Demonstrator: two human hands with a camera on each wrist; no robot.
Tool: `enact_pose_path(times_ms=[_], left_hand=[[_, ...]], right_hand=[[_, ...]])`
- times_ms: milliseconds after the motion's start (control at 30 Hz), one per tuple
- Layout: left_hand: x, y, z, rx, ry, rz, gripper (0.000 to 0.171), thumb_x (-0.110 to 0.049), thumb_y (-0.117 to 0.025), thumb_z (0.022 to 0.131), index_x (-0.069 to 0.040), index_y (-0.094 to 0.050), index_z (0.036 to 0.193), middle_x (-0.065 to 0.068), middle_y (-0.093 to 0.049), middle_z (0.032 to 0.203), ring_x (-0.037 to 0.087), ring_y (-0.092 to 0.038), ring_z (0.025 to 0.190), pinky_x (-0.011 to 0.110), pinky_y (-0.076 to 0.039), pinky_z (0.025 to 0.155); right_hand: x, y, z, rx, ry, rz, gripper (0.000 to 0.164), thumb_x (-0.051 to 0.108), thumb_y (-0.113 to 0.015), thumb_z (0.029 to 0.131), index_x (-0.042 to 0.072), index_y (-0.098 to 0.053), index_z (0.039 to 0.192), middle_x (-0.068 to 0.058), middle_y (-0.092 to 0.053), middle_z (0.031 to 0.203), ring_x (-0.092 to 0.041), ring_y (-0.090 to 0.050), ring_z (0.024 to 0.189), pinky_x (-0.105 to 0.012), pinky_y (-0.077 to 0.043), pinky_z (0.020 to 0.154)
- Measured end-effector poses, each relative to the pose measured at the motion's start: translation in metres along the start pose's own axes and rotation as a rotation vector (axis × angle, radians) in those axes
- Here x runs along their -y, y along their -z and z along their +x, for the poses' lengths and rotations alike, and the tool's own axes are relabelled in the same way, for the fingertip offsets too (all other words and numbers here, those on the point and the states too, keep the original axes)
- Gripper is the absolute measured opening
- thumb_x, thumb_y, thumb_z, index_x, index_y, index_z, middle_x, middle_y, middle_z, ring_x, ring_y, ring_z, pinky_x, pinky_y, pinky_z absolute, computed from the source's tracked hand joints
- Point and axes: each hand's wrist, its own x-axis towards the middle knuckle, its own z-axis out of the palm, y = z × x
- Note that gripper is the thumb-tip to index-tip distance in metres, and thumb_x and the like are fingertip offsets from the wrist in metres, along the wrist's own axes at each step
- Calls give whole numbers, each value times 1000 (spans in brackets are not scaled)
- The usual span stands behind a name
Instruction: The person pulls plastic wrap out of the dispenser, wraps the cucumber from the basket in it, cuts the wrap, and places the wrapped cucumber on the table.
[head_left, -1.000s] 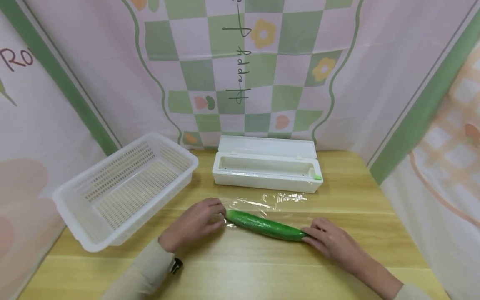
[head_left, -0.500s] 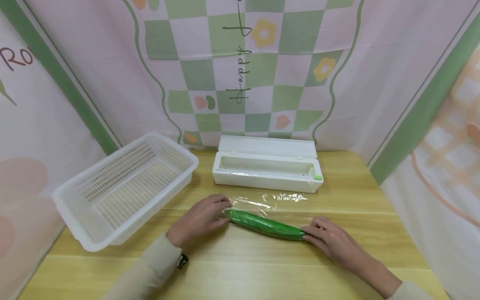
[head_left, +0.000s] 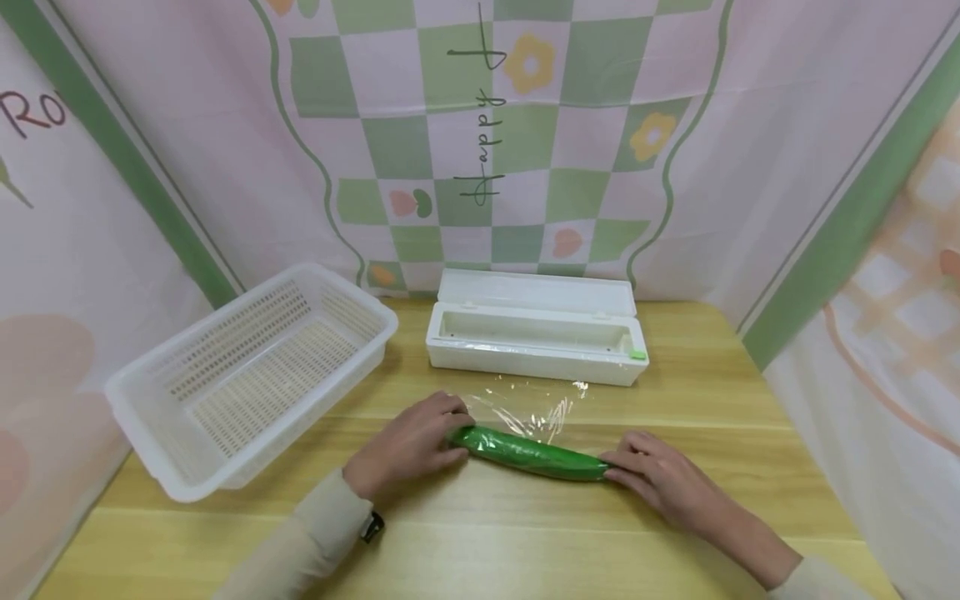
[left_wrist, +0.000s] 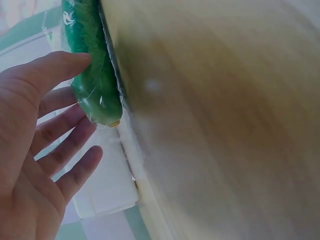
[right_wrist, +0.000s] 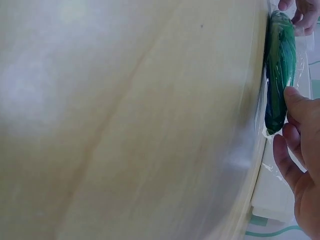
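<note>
A green cucumber (head_left: 532, 457) with clear plastic wrap around it lies across the table in the head view. The person's left hand (head_left: 415, 443) grips its left end. In the left wrist view, the thumb presses on the near side of the cucumber (left_wrist: 97, 75) while the other fingers spread behind it. The right hand (head_left: 670, 485) pinches the opposite end between thumb and fingers. Loose cling film (head_left: 528, 412) stretches behind the cucumber toward a white wrap dispenser box (head_left: 534, 365), whose lid stands raised.
A white perforated plastic basket (head_left: 307, 421) sits at the left of the wooden table (head_left: 480, 550). A green slider (head_left: 637, 355) is on the dispenser's right end. Printed cloth (head_left: 517, 142) hangs directly behind the table.
The left hand has shifted right and now covers more of the cucumber's left end. The film behind has creased differently, its glints moving left. The right hand stays nearly in place.
</note>
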Motion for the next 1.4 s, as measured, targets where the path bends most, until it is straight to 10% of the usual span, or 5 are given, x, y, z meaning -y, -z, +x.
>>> enact_pose_path(times_ms=[467,1200,1400], left_hand=[[-2,1,0,32,26,-33,32,-31,-80,95,-12,-74,120,-2,-70,113,11,-63,102,30,-59,96],[-6,6,5,123,52,-85,38,-36,-76,96,-9,-75,123,-3,-68,101,5,-58,86,23,-57,83],[-7,9,5,135,46,-99,37,-35,-76,96,-8,-75,121,-1,-70,102,8,-61,88,23,-57,83]], right_hand=[[0,7,-1,86,-259,237,22,7,-78,94,19,-80,112,22,-62,90,7,-50,75,-17,-49,60],[-1,15,13,216,-638,221,10,19,-71,101,17,-80,103,5,-64,91,-3,-56,81,-20,-53,69],[7,13,18,95,-492,24,17,13,-76,95,10,-78,112,1,-71,104,-13,-65,93,-31,-62,78]])
